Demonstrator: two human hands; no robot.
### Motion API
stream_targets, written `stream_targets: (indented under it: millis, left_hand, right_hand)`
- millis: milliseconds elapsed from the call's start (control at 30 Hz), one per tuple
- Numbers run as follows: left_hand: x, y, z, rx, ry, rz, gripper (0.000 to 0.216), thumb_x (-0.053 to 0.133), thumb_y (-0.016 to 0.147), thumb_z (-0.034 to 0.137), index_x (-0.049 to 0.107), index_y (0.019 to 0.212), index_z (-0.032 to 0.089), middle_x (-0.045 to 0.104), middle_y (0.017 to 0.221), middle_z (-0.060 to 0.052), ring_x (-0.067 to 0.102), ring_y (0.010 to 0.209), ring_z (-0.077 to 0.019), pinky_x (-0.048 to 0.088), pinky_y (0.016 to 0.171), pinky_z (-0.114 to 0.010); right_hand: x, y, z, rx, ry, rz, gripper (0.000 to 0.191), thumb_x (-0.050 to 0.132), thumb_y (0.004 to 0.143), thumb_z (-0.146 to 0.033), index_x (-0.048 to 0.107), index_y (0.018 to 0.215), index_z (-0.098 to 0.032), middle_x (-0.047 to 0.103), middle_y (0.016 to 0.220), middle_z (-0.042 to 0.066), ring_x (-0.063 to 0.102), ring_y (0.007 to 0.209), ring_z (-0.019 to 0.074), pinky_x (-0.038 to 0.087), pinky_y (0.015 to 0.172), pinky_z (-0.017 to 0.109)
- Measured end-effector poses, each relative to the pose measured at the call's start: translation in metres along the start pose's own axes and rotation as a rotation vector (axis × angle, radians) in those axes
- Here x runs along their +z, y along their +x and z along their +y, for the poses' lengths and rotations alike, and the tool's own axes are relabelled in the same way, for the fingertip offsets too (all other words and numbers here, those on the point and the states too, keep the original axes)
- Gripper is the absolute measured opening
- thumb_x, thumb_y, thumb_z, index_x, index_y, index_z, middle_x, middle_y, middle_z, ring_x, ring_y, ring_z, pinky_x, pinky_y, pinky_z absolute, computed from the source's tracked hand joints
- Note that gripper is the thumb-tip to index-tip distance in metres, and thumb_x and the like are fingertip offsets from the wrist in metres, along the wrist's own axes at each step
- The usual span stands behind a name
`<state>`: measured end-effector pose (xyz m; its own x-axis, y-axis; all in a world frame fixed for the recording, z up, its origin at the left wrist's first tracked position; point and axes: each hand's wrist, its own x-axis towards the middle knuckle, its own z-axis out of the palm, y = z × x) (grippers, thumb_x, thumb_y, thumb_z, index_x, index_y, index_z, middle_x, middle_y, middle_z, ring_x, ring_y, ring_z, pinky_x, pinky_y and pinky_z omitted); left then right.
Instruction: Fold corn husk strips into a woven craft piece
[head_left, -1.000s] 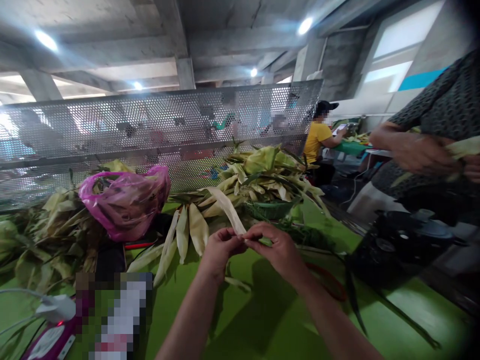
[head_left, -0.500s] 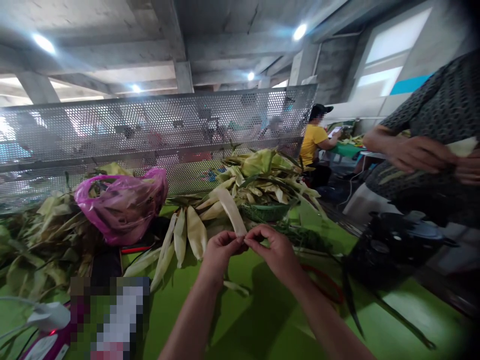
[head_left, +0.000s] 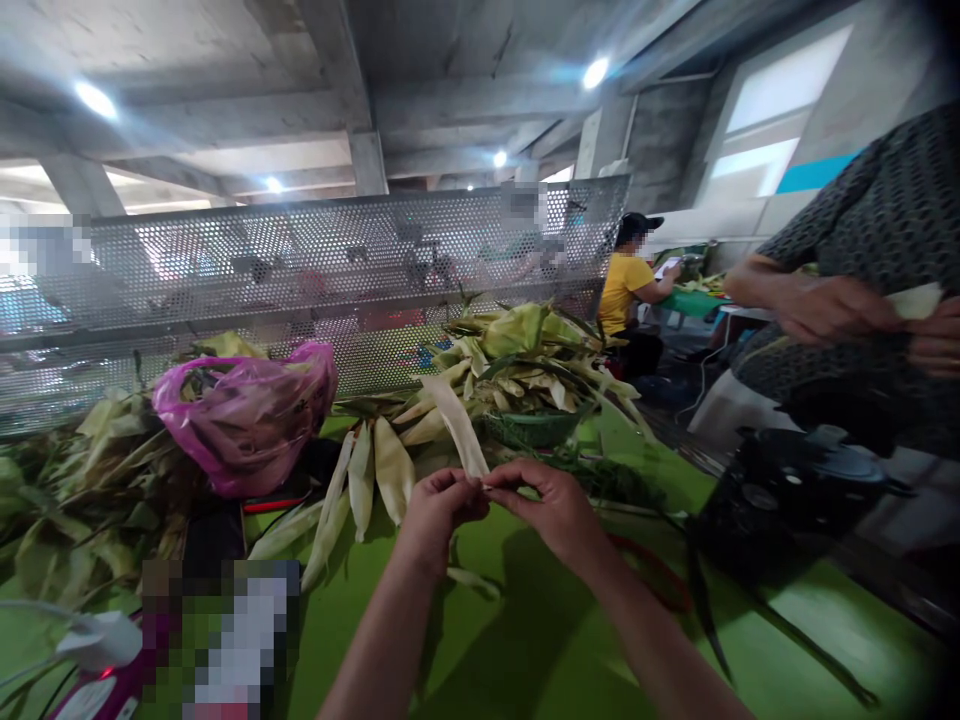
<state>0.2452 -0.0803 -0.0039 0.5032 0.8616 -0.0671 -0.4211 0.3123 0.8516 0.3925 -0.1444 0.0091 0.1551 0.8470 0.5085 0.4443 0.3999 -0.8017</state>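
A pale strip of corn husk (head_left: 456, 425) stands up from between my fingers, leaning to the left. My left hand (head_left: 444, 505) pinches its lower end. My right hand (head_left: 544, 500) is closed at the same end, thumb and forefinger pressed together against the husk. Fingertips of both hands almost meet there. Just left of my hands, several loose husks (head_left: 394, 470) lie fanned out on the green table (head_left: 480, 650). Behind them a green basket (head_left: 532, 428) is heaped with husks (head_left: 517, 340).
A pink plastic bag (head_left: 247, 415) and a husk pile (head_left: 90, 500) stand at left, near a power strip (head_left: 97, 680). A black bag (head_left: 787, 500) sits at right, before a co-worker's hands (head_left: 847, 310). A perforated metal screen (head_left: 315, 260) runs behind.
The husk strip leans a little further left. My hands have hardly shifted, with the right fingertips slightly farther from the left. The co-worker's hands at right have moved slightly.
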Motion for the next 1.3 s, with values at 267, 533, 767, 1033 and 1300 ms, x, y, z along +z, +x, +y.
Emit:
stream_targets:
  millis: [267, 533, 767, 1033, 1300]
  left_hand:
    - [0.0023, -0.0063, 0.0039, -0.053, -0.042, -0.054, 0.022, 0.082, 0.059, 0.025, 0.064, 0.063, 0.014, 0.063, 0.06, -0.002, 0.055, 0.055, -0.0104, 0.047, 0.06, -0.025]
    - [0.0062, -0.0069, 0.0004, 0.056, 0.068, -0.083, 0.021, 0.079, 0.067, 0.03, 0.065, 0.066, 0.015, 0.064, 0.065, -0.002, 0.055, 0.058, -0.0108, 0.046, 0.062, -0.024]
    - [0.0078, -0.0044, -0.0007, 0.19, 0.33, -0.114, 0.027, 0.078, 0.07, 0.041, 0.071, 0.073, 0.015, 0.066, 0.067, -0.003, 0.056, 0.063, -0.0123, 0.045, 0.063, -0.023]
    - [0.0074, -0.007, 0.0002, 0.055, 0.026, -0.041, 0.021, 0.078, 0.068, 0.03, 0.067, 0.068, 0.013, 0.056, 0.058, 0.001, 0.052, 0.056, -0.0093, 0.047, 0.061, -0.023]
    - [0.0091, -0.0082, 0.0008, 0.019, 0.022, 0.006, 0.023, 0.083, 0.06, 0.029, 0.066, 0.066, 0.014, 0.061, 0.062, -0.001, 0.057, 0.061, -0.0119, 0.049, 0.063, -0.025]
  right_hand:
    - [-0.0009, -0.0005, 0.0049, -0.111, -0.12, -0.015, 0.011, 0.067, 0.086, -0.035, 0.073, 0.085, -0.026, 0.074, 0.082, 0.002, 0.068, 0.079, 0.0209, 0.052, 0.075, 0.032]
    - [0.0023, -0.002, 0.0038, -0.115, -0.183, 0.053, 0.014, 0.06, 0.091, -0.032, 0.063, 0.082, -0.023, 0.065, 0.08, 0.002, 0.061, 0.078, 0.0189, 0.047, 0.074, 0.029]
    - [0.0053, -0.0026, 0.001, -0.011, -0.125, 0.107, 0.012, 0.056, 0.089, -0.028, 0.057, 0.078, -0.022, 0.06, 0.074, 0.0, 0.057, 0.07, 0.0167, 0.045, 0.065, 0.026]
    - [-0.0002, -0.0019, 0.0021, -0.105, -0.066, 0.063, 0.007, 0.068, 0.084, -0.027, 0.07, 0.089, -0.024, 0.069, 0.084, 0.001, 0.064, 0.08, 0.0188, 0.049, 0.076, 0.029]
    - [-0.0001, -0.0028, 0.0046, -0.192, -0.198, 0.042, 0.006, 0.063, 0.088, -0.023, 0.069, 0.087, -0.024, 0.067, 0.085, 0.001, 0.064, 0.082, 0.0179, 0.048, 0.077, 0.027]
